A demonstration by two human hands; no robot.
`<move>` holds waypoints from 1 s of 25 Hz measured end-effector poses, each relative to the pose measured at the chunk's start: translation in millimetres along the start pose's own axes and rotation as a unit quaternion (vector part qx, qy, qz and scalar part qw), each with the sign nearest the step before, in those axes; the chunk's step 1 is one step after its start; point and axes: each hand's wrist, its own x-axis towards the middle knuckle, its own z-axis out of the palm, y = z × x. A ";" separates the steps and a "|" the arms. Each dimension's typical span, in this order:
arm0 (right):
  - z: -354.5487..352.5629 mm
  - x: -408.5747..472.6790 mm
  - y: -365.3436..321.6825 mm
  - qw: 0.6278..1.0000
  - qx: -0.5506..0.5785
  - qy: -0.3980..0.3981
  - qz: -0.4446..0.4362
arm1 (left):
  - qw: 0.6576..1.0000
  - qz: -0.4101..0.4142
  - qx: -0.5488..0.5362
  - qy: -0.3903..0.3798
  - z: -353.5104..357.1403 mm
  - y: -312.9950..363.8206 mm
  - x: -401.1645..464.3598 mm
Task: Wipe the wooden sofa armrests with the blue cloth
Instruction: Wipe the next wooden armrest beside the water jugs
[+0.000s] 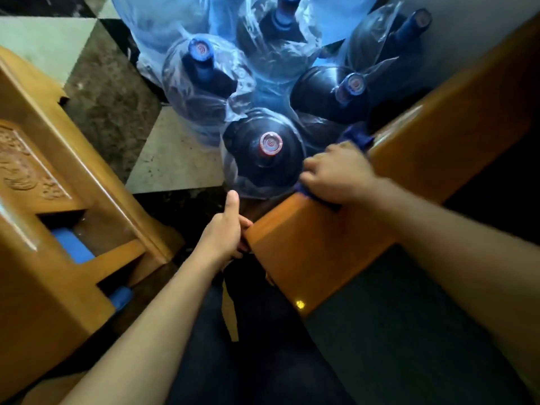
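Note:
A broad wooden sofa armrest runs from the lower centre up to the right edge. My right hand presses the blue cloth flat on top of the armrest's near-middle part; the cloth sticks out beyond my fingers and under my wrist. My left hand grips the armrest's front end, thumb up, fingers wrapped around the left edge. Both forearms reach in from the bottom.
Several large blue water bottles, some in clear plastic bags, stand close left of and behind the armrest. A second carved wooden chair with blue cushions stands at the left. Tiled floor shows between them. A dark seat cushion lies right of the armrest.

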 end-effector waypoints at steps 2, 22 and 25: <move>27.2 -40.6 -109.4 0.996 0.048 0.021 -0.076 | 0.977 -0.118 -0.175 -0.039 -15.4 -7.0 -0.4; 91.3 -70.7 77.6 0.506 0.522 0.264 0.633 | 0.920 0.259 0.275 -0.107 135.7 149.9 40.9; 103.3 -111.6 -54.0 0.550 0.533 0.263 0.587 | 0.923 0.268 0.255 -0.108 157.8 156.4 42.3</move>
